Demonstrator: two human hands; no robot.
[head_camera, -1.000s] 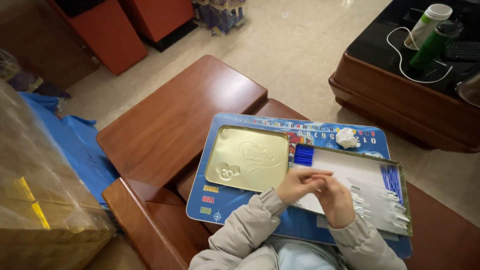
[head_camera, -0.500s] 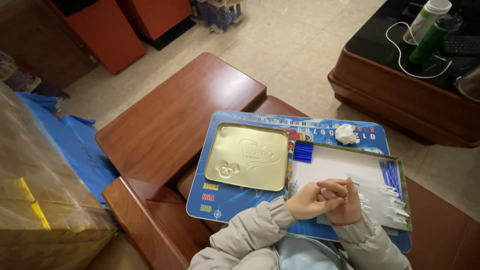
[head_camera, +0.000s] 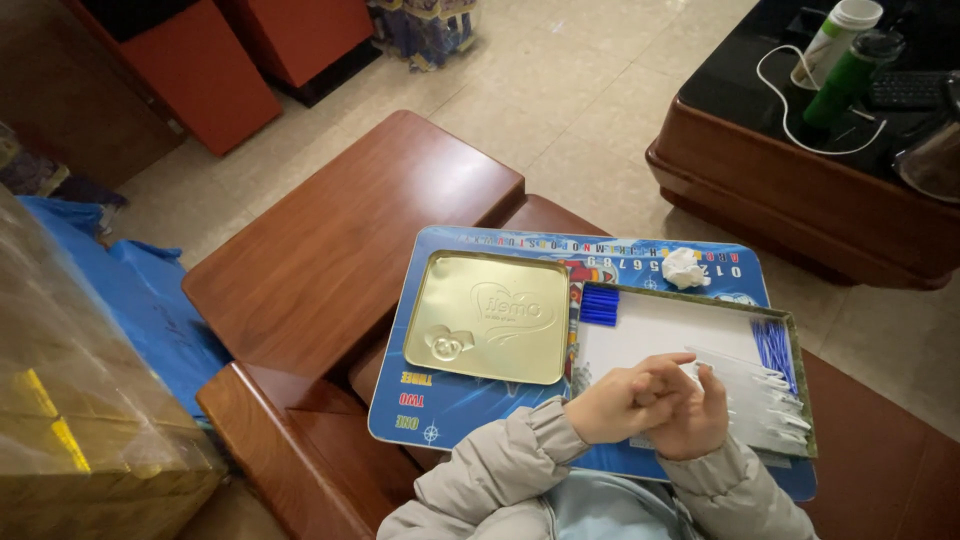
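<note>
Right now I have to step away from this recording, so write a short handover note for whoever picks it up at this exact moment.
Left hand: bare, fingers curled against the right hand, pinching something too small to make out.
Right hand: bare, fingers up, meeting the left over the tin.
Both hands are over the open shallow tin, which has a white lining. A bundle of thin blue sticks lies in its far left corner, more blue sticks along its right side, and small clear packets beside them.
The gold lid lies off, left of the tin, on the blue printed board. A crumpled white wad sits on the board's far edge.
</note>
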